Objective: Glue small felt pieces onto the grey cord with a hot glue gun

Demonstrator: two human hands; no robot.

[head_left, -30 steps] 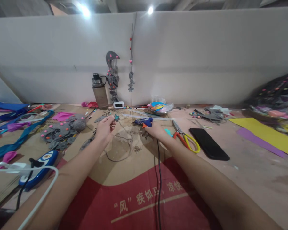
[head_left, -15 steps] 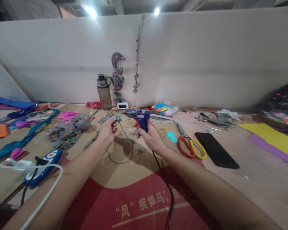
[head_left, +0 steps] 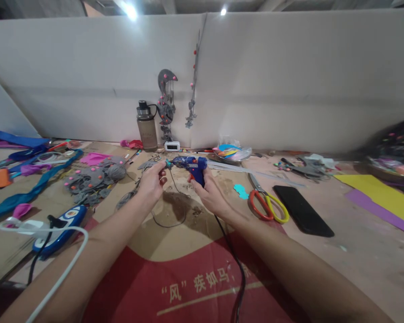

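My right hand [head_left: 209, 194] grips a blue glue gun [head_left: 191, 165] by its handle, held above the cardboard with its nozzle pointing left. Its black cord [head_left: 235, 264] trails back toward me. My left hand [head_left: 152, 181] pinches a small teal felt piece [head_left: 168, 163] between thumb and fingers, and the nozzle tip sits right against it. A thin dark string [head_left: 175, 211] hangs from the piece and loops on the cardboard below.
Orange-and-yellow scissors [head_left: 267, 205], a teal cutout [head_left: 241, 192] and a black phone [head_left: 303, 210] lie to the right. Grey felt shapes and a yarn ball [head_left: 116, 172] lie left. A bottle [head_left: 146, 125] stands by the back wall. A blue power strip [head_left: 59, 229] is near left.
My right hand lifted the glue gun off the table, turned it upright and brought its nozzle left to the teal piece. My left hand stayed pinched on that piece.
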